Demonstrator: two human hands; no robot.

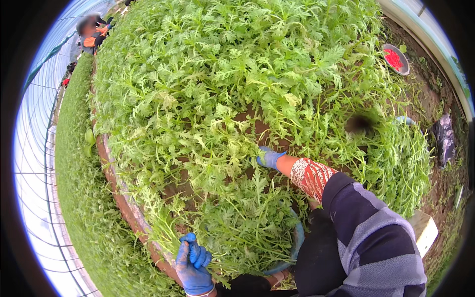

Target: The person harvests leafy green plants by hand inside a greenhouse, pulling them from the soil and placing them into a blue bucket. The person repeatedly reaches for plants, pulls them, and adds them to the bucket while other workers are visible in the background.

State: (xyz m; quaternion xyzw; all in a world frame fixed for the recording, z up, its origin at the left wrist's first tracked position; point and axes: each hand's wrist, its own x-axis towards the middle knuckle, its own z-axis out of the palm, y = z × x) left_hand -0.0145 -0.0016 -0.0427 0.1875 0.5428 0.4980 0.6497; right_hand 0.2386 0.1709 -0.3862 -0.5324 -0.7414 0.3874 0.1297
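Note:
My left hand (193, 265), in a blue glove, is closed around a bunch of cut leafy greens (161, 233) at the lower left, the leaves pointing up and left. Further up, my right hand (270, 158), also in a blue glove, reaches in among the growing greens (226, 148). Leaves hide its fingertips, so whether it grips a stem does not show. Between my legs, below that hand, sits a blue tub (300, 237) heaped with picked greens (248, 226), stems and leaves lying in several directions.
A grey bowl (407, 68) of small red items lies at the upper right. Beside me are more heaped greens (406, 163), a dark plastic bag (444, 139) and a whitish block-like box (425, 232). A soil furrow (115, 185) borders the bed on the left; another person (91, 39) is far off.

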